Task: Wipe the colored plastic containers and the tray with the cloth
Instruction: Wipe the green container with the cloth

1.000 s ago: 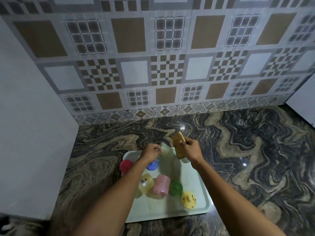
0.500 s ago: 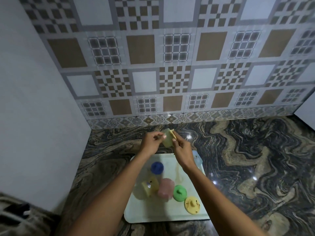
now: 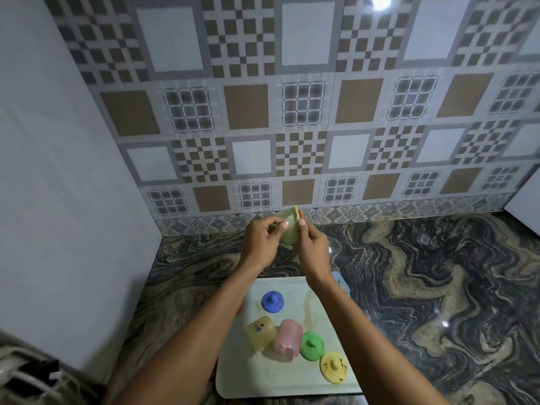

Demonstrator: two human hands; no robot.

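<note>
Left hand point(image 3: 260, 241) grips pale green container point(image 3: 287, 229) above desk point(image 3: 438, 273); right hand point(image 3: 311, 247) pinches yellow cloth point(image 3: 295, 213) against it, cloth mostly hidden. Tray point(image 3: 280, 381) below carries pink container point(image 3: 287, 337), yellow container point(image 3: 260, 331); pale blue piece point(image 3: 340, 280) half-hidden behind right forearm.

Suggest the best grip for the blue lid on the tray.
Probably pinch the small knob at the centre of the blue lid, coming straight down. The lid lies flat on the tray, rim low against it, and the knob sticks up.
</note>
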